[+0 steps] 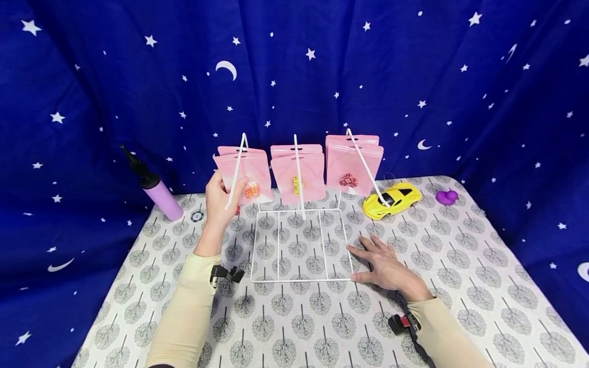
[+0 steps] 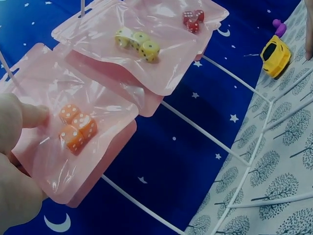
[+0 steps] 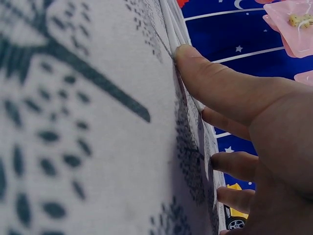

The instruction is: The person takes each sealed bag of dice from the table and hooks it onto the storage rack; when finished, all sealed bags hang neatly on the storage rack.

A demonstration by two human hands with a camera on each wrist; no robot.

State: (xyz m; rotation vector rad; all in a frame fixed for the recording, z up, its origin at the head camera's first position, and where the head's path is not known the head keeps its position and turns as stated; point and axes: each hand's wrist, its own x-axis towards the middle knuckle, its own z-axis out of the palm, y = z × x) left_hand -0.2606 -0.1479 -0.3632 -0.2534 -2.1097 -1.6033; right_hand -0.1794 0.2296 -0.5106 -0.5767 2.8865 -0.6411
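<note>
- Pouch of orange dice [image 2: 73, 132], pink, hangs on the rack's left peg, pinched between left hand [image 1: 220, 197] fingers [image 2: 27, 116].
- Right hand [image 1: 384, 266] lies flat, fingers straight, pressing the white wire rack [image 1: 299, 245] base corner.
- Beyond the fingertips: yellow toy car [image 1: 392, 199].

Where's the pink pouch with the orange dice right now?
In the head view, the pink plastic pouch with orange dice hangs on the leftmost peg of the white wire rack, pinched by the left hand, beside the pouch of yellow dice.

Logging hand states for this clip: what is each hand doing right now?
Left hand: pinches the pink pouch of orange dice.
Right hand: open, flat on the wire rack's base.
</note>
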